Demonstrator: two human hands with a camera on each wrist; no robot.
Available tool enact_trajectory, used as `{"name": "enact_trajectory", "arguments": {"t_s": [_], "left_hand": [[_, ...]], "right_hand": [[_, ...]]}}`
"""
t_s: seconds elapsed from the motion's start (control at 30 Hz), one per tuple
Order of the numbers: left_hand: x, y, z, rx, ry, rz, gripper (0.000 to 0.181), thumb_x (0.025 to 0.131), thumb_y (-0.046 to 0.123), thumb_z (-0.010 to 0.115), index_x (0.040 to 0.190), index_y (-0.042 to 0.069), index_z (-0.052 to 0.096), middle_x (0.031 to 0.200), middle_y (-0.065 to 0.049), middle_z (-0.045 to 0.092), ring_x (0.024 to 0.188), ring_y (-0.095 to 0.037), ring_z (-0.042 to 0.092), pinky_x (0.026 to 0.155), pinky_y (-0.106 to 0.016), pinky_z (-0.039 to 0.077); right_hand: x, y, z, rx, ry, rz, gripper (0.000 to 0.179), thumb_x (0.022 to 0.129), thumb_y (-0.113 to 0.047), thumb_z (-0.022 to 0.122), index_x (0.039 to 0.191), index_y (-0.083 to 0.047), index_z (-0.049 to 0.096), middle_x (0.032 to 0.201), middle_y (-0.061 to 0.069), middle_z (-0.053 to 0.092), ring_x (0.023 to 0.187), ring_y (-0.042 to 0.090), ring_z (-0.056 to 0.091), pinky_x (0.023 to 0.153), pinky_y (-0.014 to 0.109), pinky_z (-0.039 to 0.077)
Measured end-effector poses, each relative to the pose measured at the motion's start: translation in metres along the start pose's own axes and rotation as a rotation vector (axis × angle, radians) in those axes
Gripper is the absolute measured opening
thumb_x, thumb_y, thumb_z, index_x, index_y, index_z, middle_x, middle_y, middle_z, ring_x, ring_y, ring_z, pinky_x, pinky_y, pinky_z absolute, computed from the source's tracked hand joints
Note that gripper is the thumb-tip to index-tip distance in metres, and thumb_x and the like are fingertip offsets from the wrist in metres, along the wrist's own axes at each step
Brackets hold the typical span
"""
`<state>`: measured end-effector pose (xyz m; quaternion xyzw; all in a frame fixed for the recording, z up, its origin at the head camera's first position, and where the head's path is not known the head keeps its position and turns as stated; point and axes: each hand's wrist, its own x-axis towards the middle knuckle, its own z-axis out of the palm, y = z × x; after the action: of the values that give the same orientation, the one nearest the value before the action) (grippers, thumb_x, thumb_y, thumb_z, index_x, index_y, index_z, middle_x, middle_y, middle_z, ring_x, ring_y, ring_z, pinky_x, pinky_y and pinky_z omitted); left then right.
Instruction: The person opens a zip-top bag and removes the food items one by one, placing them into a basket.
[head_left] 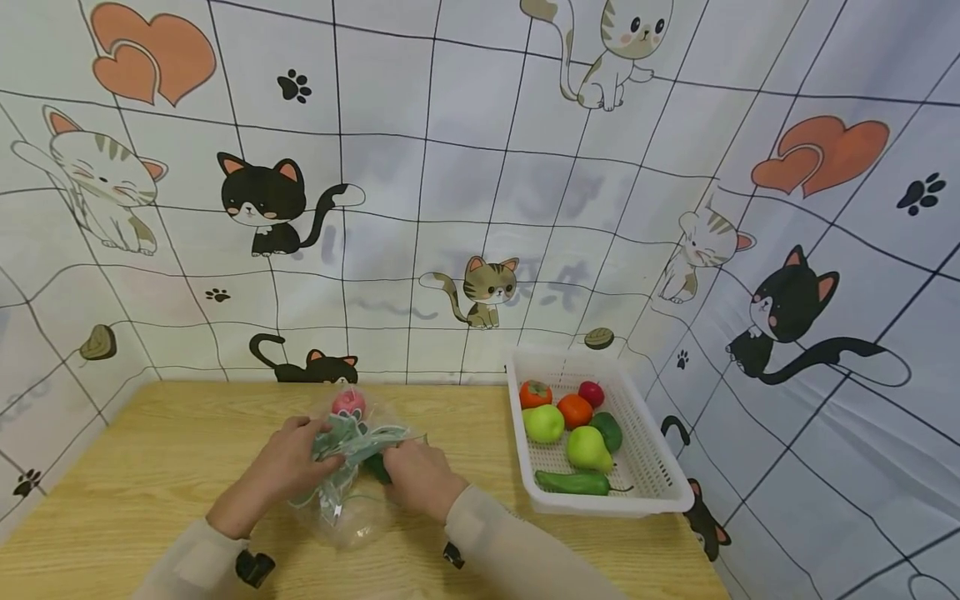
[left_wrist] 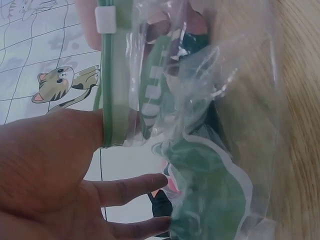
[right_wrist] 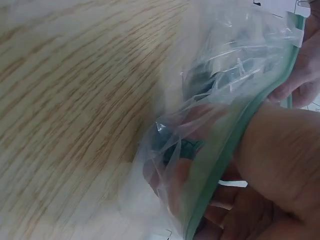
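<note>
A clear zip bag point(head_left: 356, 521) with a green zip edge and green print lies on the wooden table. My left hand point(head_left: 300, 454) holds it near the opening; in the left wrist view the thumb passes behind the green zip strip point(left_wrist: 114, 75), with two fingers stretched out along the print. My right hand point(head_left: 420, 475) reaches into the bag, and its fingers grip a dark green thing point(right_wrist: 182, 150) seen through the film, its kind unclear. At the bag's far end shows a round pink fruit point(head_left: 348, 403).
To the right stands a white plastic basket point(head_left: 652, 496). It holds a persimmon point(head_left: 536, 394), a green apple point(head_left: 543, 424), an orange fruit point(head_left: 574, 411), a red fruit point(head_left: 591, 393), a dark green fruit point(head_left: 607, 432), a green pear point(head_left: 588, 449) and a long green pepper point(head_left: 572, 482). A cat-print cloth hangs behind.
</note>
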<state>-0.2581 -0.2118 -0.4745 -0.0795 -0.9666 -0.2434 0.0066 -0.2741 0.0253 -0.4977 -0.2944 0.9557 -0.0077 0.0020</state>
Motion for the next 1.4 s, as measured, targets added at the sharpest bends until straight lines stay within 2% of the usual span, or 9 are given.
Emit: {"name": "enact_trajectory", "arguments": {"t_s": [0.23,0.33,0.5,0.57,0.73,0.93,1.2,1.27,1.4], "left_hand": [[-0.003,-0.002,0.001,-0.035,-0.005,0.008,0.066,0.099,0.026,0.089,0.148,-0.012,0.067,0.160,-0.054,0.046,0.138,-0.076,0.057,0.113,-0.082,0.054],[-0.003,-0.004,0.001,-0.041,-0.011,0.014,0.064,0.099,0.020,0.087,0.150,-0.012,0.066,0.161,-0.053,0.046,0.139,-0.076,0.056,0.113,-0.081,0.054],[-0.003,-0.007,0.000,-0.051,-0.024,0.019,0.064,0.099,0.014,0.085,0.152,-0.014,0.063,0.160,-0.053,0.048,0.143,-0.072,0.057,0.116,-0.079,0.053],[-0.003,-0.008,-0.001,-0.055,-0.024,0.023,0.065,0.099,0.013,0.084,0.153,-0.016,0.061,0.155,-0.051,0.054,0.139,-0.067,0.061,0.115,-0.077,0.055],[-0.002,-0.010,-0.001,-0.070,-0.039,0.037,0.064,0.100,0.010,0.081,0.152,-0.018,0.058,0.135,-0.040,0.072,0.117,-0.046,0.072,0.102,-0.067,0.062],[-0.003,-0.011,0.000,-0.079,-0.058,0.025,0.061,0.104,0.009,0.074,0.156,-0.017,0.055,0.131,-0.036,0.076,0.100,-0.036,0.070,0.089,-0.058,0.063],[-0.005,-0.008,0.003,-0.102,-0.110,-0.017,0.055,0.108,0.009,0.066,0.157,-0.015,0.059,0.114,-0.020,0.075,0.091,-0.028,0.065,0.072,-0.040,0.053],[-0.005,-0.007,0.003,-0.110,-0.120,-0.024,0.050,0.109,0.009,0.065,0.152,-0.015,0.063,0.104,-0.017,0.072,0.086,-0.026,0.064,0.068,-0.037,0.050],[-0.007,-0.006,0.004,-0.130,-0.133,-0.047,0.027,0.110,0.012,0.065,0.121,-0.012,0.069,0.088,-0.010,0.063,0.075,-0.022,0.060,0.064,-0.036,0.047]], "right_hand": [[-0.006,0.001,-0.004,0.111,0.000,0.010,0.016,0.100,-0.019,0.091,0.109,-0.010,0.079,0.098,0.003,0.071,0.077,0.009,0.058,0.059,0.029,0.054],[-0.010,0.001,-0.007,0.141,0.022,0.003,0.021,0.099,-0.015,0.091,0.116,-0.009,0.080,0.104,0.004,0.073,0.082,0.010,0.063,0.064,0.028,0.057],[-0.018,0.001,-0.018,0.110,0.080,-0.031,0.029,0.101,-0.016,0.090,0.129,-0.012,0.082,0.113,0.004,0.081,0.092,0.008,0.072,0.075,0.024,0.062],[-0.021,0.002,-0.023,0.077,0.117,-0.051,0.025,0.102,-0.017,0.089,0.126,-0.014,0.083,0.109,0.003,0.082,0.091,0.007,0.073,0.074,0.022,0.062],[-0.029,0.003,-0.032,0.085,0.233,-0.110,0.029,0.099,-0.010,0.087,0.127,-0.013,0.084,0.106,0.002,0.082,0.088,0.001,0.070,0.070,0.014,0.057],[-0.032,0.007,-0.034,0.231,0.289,-0.162,0.038,0.104,-0.006,0.082,0.142,-0.004,0.080,0.114,0.008,0.084,0.076,-0.005,0.057,0.067,0.006,0.046],[-0.034,0.008,-0.037,0.309,0.377,-0.171,0.033,0.107,-0.010,0.084,0.139,-0.004,0.080,0.122,0.012,0.084,0.098,0.004,0.081,0.077,0.001,0.052],[-0.035,0.009,-0.038,0.328,0.399,-0.164,0.032,0.107,-0.009,0.084,0.138,-0.003,0.080,0.123,0.012,0.084,0.099,0.006,0.082,0.078,0.001,0.053],[-0.038,0.012,-0.044,0.363,0.429,-0.152,0.032,0.106,-0.008,0.083,0.137,-0.003,0.080,0.123,0.013,0.083,0.098,0.006,0.081,0.080,0.001,0.052]]}}
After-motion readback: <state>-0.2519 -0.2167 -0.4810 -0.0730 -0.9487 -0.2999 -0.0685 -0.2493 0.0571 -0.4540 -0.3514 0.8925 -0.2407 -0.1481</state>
